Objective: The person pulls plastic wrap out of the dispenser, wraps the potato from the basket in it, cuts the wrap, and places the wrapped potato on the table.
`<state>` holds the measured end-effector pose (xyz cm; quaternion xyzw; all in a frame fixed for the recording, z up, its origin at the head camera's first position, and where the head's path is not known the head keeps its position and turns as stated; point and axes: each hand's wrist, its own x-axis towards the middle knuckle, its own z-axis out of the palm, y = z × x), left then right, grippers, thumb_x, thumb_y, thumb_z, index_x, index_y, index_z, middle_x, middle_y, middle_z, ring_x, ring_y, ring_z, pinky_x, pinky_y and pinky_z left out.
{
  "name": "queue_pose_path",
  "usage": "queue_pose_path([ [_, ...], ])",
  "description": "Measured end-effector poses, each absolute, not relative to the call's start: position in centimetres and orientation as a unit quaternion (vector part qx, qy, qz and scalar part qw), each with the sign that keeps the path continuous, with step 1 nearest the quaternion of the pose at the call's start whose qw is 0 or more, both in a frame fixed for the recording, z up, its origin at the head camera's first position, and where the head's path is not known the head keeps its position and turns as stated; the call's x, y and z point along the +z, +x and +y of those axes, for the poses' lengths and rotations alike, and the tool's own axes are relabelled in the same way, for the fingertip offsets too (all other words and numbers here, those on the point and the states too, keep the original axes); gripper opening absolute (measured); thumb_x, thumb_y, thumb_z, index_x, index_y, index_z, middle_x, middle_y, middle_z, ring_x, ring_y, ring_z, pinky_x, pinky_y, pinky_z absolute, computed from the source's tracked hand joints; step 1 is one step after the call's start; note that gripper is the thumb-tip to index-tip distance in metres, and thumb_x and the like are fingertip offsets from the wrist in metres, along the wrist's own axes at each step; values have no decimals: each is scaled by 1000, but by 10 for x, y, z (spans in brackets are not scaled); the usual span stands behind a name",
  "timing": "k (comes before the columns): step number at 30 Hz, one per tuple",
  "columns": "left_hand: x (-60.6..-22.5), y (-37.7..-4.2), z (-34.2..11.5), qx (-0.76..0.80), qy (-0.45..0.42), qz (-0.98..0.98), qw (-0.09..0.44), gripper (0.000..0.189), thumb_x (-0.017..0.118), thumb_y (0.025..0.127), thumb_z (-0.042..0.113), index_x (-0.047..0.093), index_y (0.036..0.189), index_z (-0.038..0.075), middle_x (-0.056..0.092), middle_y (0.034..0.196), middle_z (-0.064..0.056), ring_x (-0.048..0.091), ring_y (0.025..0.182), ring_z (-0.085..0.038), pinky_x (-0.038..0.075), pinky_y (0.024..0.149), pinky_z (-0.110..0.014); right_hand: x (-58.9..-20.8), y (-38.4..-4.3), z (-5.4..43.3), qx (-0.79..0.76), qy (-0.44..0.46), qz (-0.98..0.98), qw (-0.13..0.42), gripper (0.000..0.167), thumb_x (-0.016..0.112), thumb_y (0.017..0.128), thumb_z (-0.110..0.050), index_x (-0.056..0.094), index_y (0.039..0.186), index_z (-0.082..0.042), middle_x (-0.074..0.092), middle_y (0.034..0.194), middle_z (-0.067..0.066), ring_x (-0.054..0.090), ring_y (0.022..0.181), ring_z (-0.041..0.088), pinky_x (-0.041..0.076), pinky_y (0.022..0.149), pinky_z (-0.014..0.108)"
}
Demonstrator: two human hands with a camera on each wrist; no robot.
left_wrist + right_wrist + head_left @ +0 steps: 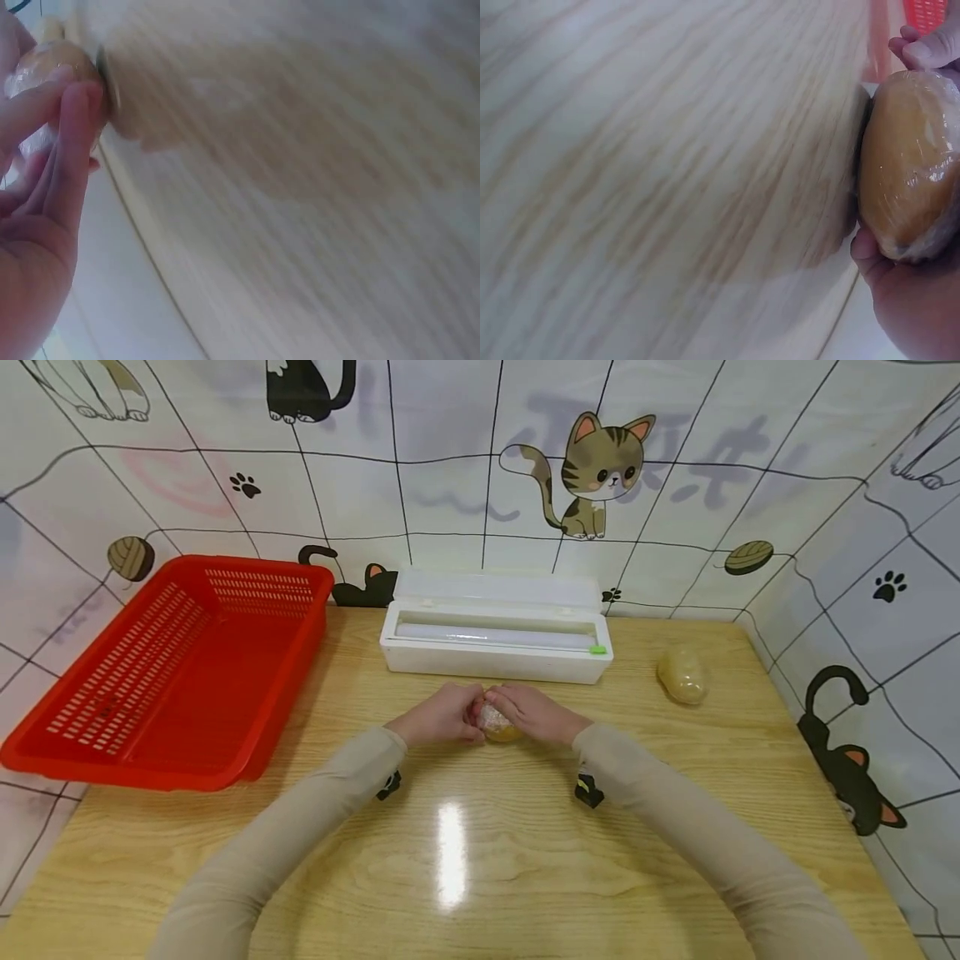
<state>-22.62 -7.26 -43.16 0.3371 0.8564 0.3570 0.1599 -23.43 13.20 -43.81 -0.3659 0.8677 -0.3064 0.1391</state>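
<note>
A golden-brown oval food item in cling film [498,725] lies between both hands near the middle of the table. My left hand [447,714] grips it from the left, its fingertips on the film in the left wrist view. My right hand [542,713] holds it from the right, fingers over its top in the head view. The right wrist view shows the film-wrapped item [907,165] from the near side, smooth there and crinkled toward the hand, with the right thumb [870,259] at one end. Part of the item is hidden by the fingers.
Just behind the hands stands a white cling film box [495,662], lid raised, with a film roll inside and a green slider [597,650]. A red plastic basket [247,735] stands at left. Another film-wrapped yellowish item [682,675] lies at right on the wooden table [525,877].
</note>
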Motion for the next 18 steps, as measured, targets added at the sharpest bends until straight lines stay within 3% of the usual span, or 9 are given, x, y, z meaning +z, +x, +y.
queue_pose_path([
  [7, -427, -229, -69, 312, 332, 877, 152, 32, 82, 78, 12, 51, 84, 9, 56, 71, 1, 52, 64, -11, 44, 59, -23, -436, -236, 131, -306, -355, 873, 133, 39, 30, 107, -22, 59, 123, -1, 63, 117, 13, 56, 112, 27, 41, 98, 42],
  [11, -426, -233, -68, 316, 327, 874, 167, 32, 82, 78, 12, 51, 82, 8, 57, 68, 0, 57, 59, -9, 46, 58, -22, -437, -236, 131, -313, -354, 873, 122, 39, 30, 107, -21, 61, 120, -1, 63, 114, 12, 56, 109, 27, 41, 96, 42],
  [15, -428, -237, -68, 342, 325, 861, 190, 31, 81, 77, 12, 51, 79, 6, 58, 65, -1, 61, 54, -10, 49, 56, -22, -441, -235, 132, -309, -344, 878, 120, 41, 30, 108, -22, 60, 124, 1, 57, 124, 18, 46, 121, 33, 28, 106, 48],
  [18, -432, -239, -69, 374, 335, 842, 196, 32, 83, 75, 14, 54, 85, 5, 58, 66, -3, 62, 53, -13, 51, 54, -25, -442, -235, 133, -312, -336, 880, 126, 41, 30, 108, -21, 55, 130, 2, 53, 132, 20, 39, 127, 36, 19, 109, 52],
])
